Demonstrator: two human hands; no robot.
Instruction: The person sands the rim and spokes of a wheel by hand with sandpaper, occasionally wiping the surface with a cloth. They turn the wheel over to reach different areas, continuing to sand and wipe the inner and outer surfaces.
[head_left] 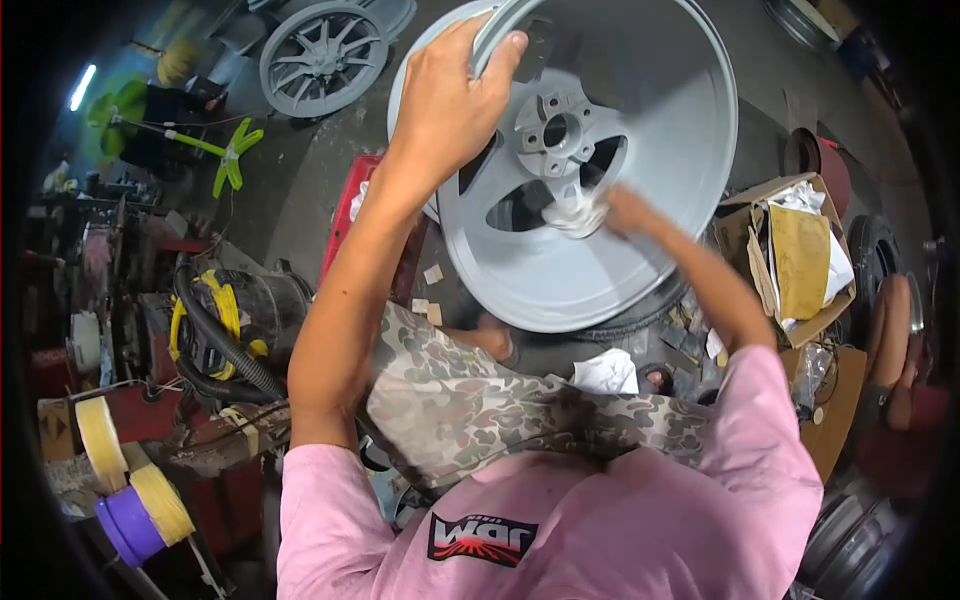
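Note:
A grey-primed alloy wheel (660,130) stands tilted in front of me, its face turned toward me. My left hand (450,95) grips the wheel's rim at the top left. My right hand (620,212) presses a crumpled white cloth (577,214) against a spoke just below the hub (555,130). The right hand is blurred. My knees in camouflage trousers (470,400) sit below the wheel.
A second grey wheel (322,55) lies on the floor at the upper left. A cardboard box (795,255) with sandpaper and rags stands to the right. A vacuum with yellow hose (225,325) and tape rolls (140,495) are on the left. A red crate (345,225) is beside the wheel.

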